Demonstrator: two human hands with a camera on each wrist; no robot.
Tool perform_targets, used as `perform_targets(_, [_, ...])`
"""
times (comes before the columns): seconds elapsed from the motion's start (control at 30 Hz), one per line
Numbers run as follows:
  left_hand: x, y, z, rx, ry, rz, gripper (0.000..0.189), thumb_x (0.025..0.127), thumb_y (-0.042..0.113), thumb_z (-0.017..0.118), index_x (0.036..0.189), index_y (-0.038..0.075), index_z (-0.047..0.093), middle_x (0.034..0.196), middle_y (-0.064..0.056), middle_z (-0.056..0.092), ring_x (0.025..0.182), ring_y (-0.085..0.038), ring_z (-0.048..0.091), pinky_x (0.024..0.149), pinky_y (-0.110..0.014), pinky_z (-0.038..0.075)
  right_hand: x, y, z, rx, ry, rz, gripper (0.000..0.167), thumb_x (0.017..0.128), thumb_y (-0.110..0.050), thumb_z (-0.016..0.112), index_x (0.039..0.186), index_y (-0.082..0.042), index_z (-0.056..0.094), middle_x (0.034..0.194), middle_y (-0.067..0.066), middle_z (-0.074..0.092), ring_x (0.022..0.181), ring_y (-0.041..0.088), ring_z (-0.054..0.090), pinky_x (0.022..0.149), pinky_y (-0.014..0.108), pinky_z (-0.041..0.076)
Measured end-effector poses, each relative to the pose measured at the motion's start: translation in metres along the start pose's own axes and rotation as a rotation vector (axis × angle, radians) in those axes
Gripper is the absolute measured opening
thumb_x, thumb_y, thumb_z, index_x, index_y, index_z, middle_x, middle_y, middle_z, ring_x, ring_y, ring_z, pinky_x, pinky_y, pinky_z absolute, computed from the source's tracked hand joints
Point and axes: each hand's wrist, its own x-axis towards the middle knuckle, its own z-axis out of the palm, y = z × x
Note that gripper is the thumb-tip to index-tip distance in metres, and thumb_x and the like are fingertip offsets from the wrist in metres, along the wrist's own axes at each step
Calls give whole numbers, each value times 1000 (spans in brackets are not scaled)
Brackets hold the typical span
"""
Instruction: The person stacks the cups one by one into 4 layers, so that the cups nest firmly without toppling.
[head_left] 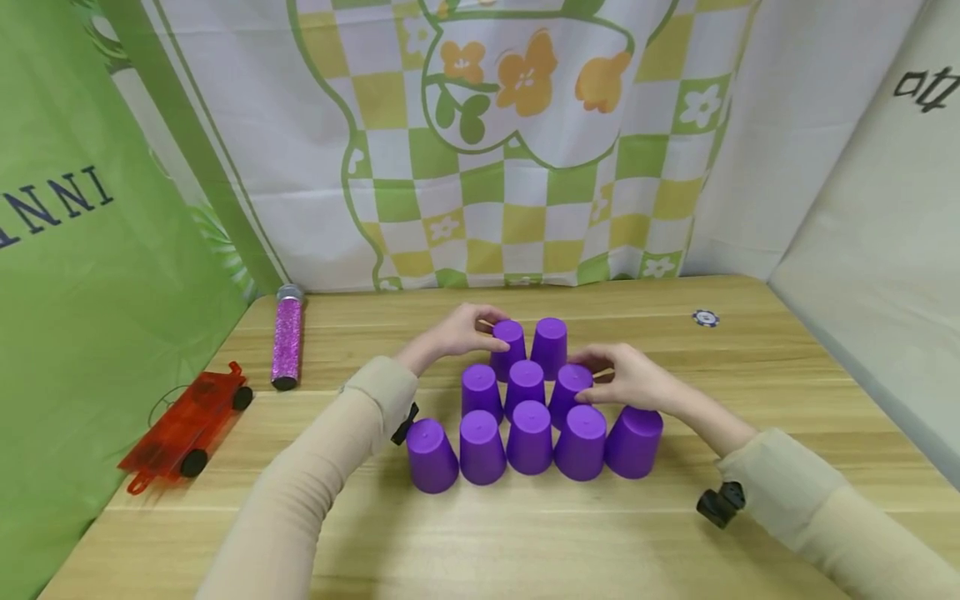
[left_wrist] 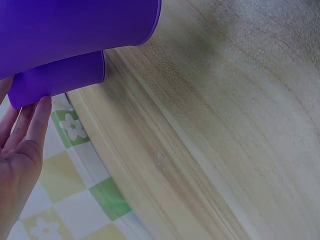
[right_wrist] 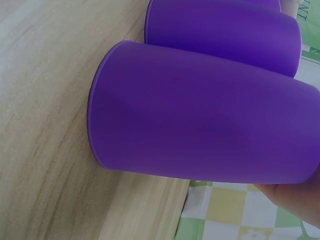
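Observation:
Purple cups stand upside down in three rows on the wooden table. The back row has two; my left hand holds the left one, a purple cup, between thumb and fingers. Beside it stands the other back cup. Three cups form the middle row, and my right hand grips its right-hand cup. Several cups make the front row, with its rightmost cup just below my right hand. In the right wrist view a near cup hides most of that hand's fingers.
A glittery pink tube with a grey end lies at the back left. Nearer on the left is a red toy cart with black wheels. A poker chip lies at the back right. Patterned curtains enclose the table.

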Motion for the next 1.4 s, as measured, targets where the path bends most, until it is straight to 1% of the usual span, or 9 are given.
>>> perform_targets(0.37, [-8, -4, -9, 18, -27, -7, 51, 82, 7, 71, 127, -6, 52, 124, -22, 59, 115, -34, 58, 99, -31, 50, 3, 1, 2, -1, -10, 1, 45, 77, -7, 75, 115, 9, 57, 106, 22, 66, 101, 35, 62, 89, 43, 55])
perform_targets(0.63, [-25, -10, -27, 33, 10, 2, 48, 86, 10, 67, 127, -8, 51, 127, -27, 56, 118, -38, 56, 103, -36, 48, 0, 3, 1, -18, 2, -3, 42, 78, -9, 75, 113, 8, 58, 105, 20, 66, 100, 34, 63, 89, 41, 56])
perform_targets(0.83, [-47, -7, -46, 30, 54, 10, 47, 87, 13, 67, 127, -7, 51, 126, -25, 57, 117, -36, 56, 103, -38, 47, -8, 4, -9, -62, 64, 26, 44, 79, -12, 75, 114, 8, 58, 106, 19, 66, 100, 31, 63, 88, 39, 56])
perform_targets(1.07, [-78, -8, -58, -45, 161, 24, 43, 89, 13, 64, 126, -5, 53, 124, -24, 59, 116, -35, 57, 102, -39, 48, -14, 3, -27, -66, 119, 47, 44, 81, -14, 74, 116, 6, 56, 109, 18, 65, 103, 31, 61, 91, 41, 55])
perform_targets(1.13, [-87, -8, -58, -65, 190, 28, 40, 90, 14, 63, 126, -3, 54, 124, -22, 60, 116, -33, 58, 100, -38, 49, -16, 5, -33, -68, 146, 64, 45, 83, -15, 72, 118, 6, 55, 110, 19, 64, 103, 25, 62, 90, 36, 56])
perform_targets(1.2, [-96, -8, -56, -79, 219, 22, 39, 91, 16, 62, 125, -1, 55, 124, -19, 60, 116, -30, 58, 99, -37, 51, -17, 8, -39, -62, 176, 94, 45, 84, -16, 71, 119, 5, 54, 112, 19, 63, 101, 12, 61, 88, 25, 56])
perform_targets(1.3, [-108, -7, -50, -103, 258, 21, 39, 92, 19, 61, 125, 1, 55, 126, -18, 60, 116, -28, 58, 97, -35, 51, -20, 16, -48, -57, 224, 156, 46, 86, -20, 69, 122, 4, 52, 115, 19, 61, 97, -1, 56, 84, 12, 51])
perform_targets(1.37, [-116, -6, -44, -119, 288, 23, 39, 92, 20, 61, 125, 1, 55, 126, -18, 60, 116, -29, 59, 96, -31, 52, -21, 21, -52, -62, 247, 193, 48, 88, -23, 67, 125, 3, 51, 118, 19, 59, 101, 2, 56, 87, 16, 50])
perform_targets(1.4, [-120, -6, -41, -133, 303, 31, 39, 92, 20, 61, 125, 0, 55, 126, -18, 60, 116, -31, 58, 95, -30, 52, -20, 24, -54, -61, 255, 207, 50, 88, -25, 66, 126, 3, 49, 120, 20, 58, 105, 8, 56, 91, 21, 49])
